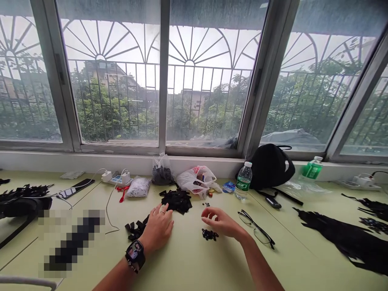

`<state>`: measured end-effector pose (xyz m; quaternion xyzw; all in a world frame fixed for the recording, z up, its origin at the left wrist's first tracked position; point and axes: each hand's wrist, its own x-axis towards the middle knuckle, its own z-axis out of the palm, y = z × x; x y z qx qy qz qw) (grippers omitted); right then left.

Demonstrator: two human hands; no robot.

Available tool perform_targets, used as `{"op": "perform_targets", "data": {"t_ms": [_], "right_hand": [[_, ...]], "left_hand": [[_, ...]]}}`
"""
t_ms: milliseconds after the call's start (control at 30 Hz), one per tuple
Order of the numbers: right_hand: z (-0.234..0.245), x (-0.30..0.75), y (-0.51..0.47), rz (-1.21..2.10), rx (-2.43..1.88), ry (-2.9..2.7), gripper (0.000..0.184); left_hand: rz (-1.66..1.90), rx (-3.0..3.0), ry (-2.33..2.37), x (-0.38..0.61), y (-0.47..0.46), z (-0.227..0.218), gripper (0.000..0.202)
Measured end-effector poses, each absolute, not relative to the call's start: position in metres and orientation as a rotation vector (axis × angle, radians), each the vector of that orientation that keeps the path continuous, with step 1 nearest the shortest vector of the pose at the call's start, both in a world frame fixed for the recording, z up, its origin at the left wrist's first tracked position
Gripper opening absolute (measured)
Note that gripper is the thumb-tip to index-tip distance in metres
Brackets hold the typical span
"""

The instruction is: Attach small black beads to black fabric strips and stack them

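My left hand (158, 228), with a watch on its wrist and a ring on one finger, lies palm down on the pale green table (194, 266), fingers stretched out. It touches a row of small black fabric pieces (136, 229) and reaches toward a bigger pile of black pieces (177, 200). My right hand (220, 221) hovers just above the table with its fingers curled loosely and apart, holding nothing I can make out. A small cluster of black beads (209, 234) lies right under it.
Eyeglasses (256, 228) lie right of my right hand. At the back stand a water bottle (243, 180), plastic bags (195, 180), a black bag (270, 166), a green bottle (312, 169), chargers and a phone (75, 188). Black feathery strips (345, 238) lie at far right and left.
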<state>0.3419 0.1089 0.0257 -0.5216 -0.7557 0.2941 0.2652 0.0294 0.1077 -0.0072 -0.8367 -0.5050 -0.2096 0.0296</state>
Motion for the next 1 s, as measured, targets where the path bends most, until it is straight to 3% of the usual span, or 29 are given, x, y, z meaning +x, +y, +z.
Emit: {"op": "perform_targets", "data": {"t_ms": [200,467,667,867,1000], "right_hand": [[0.016,0.329,0.117,0.56,-1.394,-2.02,0.044],[0.022,0.315,0.112,0.422,-1.304,-1.948,0.041],[0.02,0.292,0.103,0.48,-1.227,-1.945,0.028],[0.013,0.268,0.097,0.641,-1.076,-1.88,0.055],[0.017,0.258,0.094,0.777,-0.999,-1.847,0.047]], "left_hand": [[-0.734,-2.582,-1.508,0.031,0.109,-0.005,0.033],[-1.019,-2.556,-1.435,0.034,0.101,0.011,0.025],[-1.26,-2.502,-1.395,0.038,0.089,0.022,0.033],[-1.46,-2.653,-1.312,0.04,0.084,0.021,0.039],[-1.598,-2.719,-1.263,0.043,0.079,0.02,0.035]]}}
